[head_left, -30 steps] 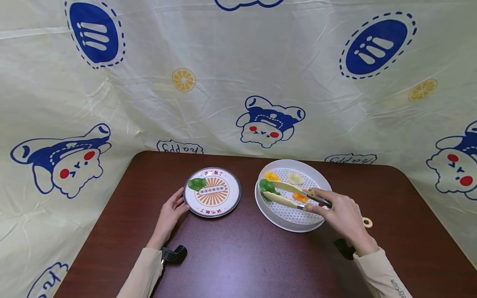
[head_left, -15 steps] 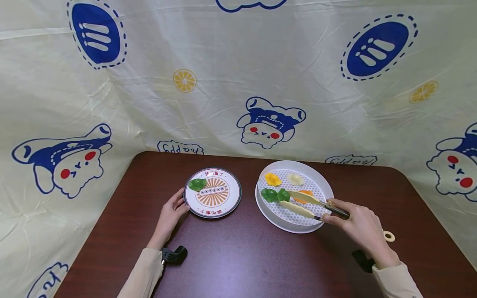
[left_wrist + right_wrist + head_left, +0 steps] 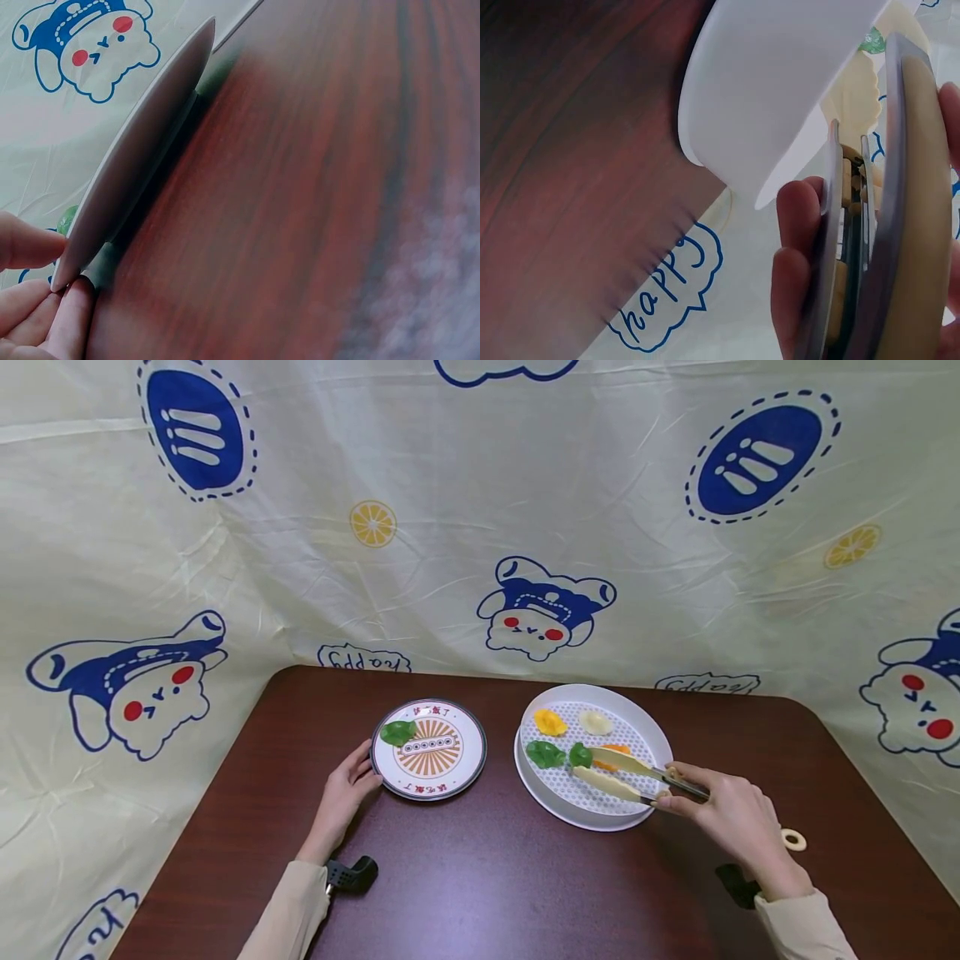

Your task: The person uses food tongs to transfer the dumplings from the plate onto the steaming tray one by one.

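My left hand [image 3: 347, 789] pinches the left rim of a round white plate [image 3: 468, 752] with orange rays. The left wrist view has the thumb above that rim and fingers beneath. A leaf-like green piece [image 3: 398, 732] lies on the plate. My right hand [image 3: 731, 818] grips tongs [image 3: 630, 762] with cream tips, spread apart over a white round steamer basket [image 3: 660, 739]. One green piece [image 3: 580, 754] touches or nearly touches the upper tip; whether it is lifted, I cannot tell. A second green piece [image 3: 545, 753] lies to its left.
Inside the basket are a yellow piece [image 3: 551, 722], a pale piece [image 3: 596, 722] and an orange piece [image 3: 617, 752], partly behind the tongs. Both dishes stand on a dark brown table [image 3: 480, 893]. A printed cloth [image 3: 420, 585] hangs behind the table's far edge.
My right hand and the tongs have shifted right and slightly nearer. One green piece has come along, and the two green pieces are now apart. The left hand stays at the plate.
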Motion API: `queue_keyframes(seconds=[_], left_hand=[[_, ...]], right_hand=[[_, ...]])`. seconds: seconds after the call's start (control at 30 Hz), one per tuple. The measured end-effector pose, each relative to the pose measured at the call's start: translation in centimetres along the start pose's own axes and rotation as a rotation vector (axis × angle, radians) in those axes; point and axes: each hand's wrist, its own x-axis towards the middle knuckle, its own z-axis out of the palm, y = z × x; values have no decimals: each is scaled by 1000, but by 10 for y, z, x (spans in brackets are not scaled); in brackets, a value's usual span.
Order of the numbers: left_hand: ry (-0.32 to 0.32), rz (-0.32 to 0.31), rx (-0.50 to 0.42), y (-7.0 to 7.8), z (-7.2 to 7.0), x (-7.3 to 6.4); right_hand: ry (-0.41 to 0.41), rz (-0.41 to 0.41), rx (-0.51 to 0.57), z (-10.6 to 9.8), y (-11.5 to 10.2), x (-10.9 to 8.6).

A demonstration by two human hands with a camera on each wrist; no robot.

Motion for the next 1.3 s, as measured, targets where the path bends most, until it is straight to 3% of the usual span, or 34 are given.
queue_keyframes(seconds=[0.8, 1.1, 1.3], left_hand=[[-6, -9, -5, 0, -1, 0], [-4, -9, -2, -1, -1, 0], [-5, -10, 2, -1, -1, 0]], right_hand=[[52, -22, 8, 5, -17, 11], [18, -61, 55, 13, -54, 28], [-5, -151, 88, 27, -88, 46]])
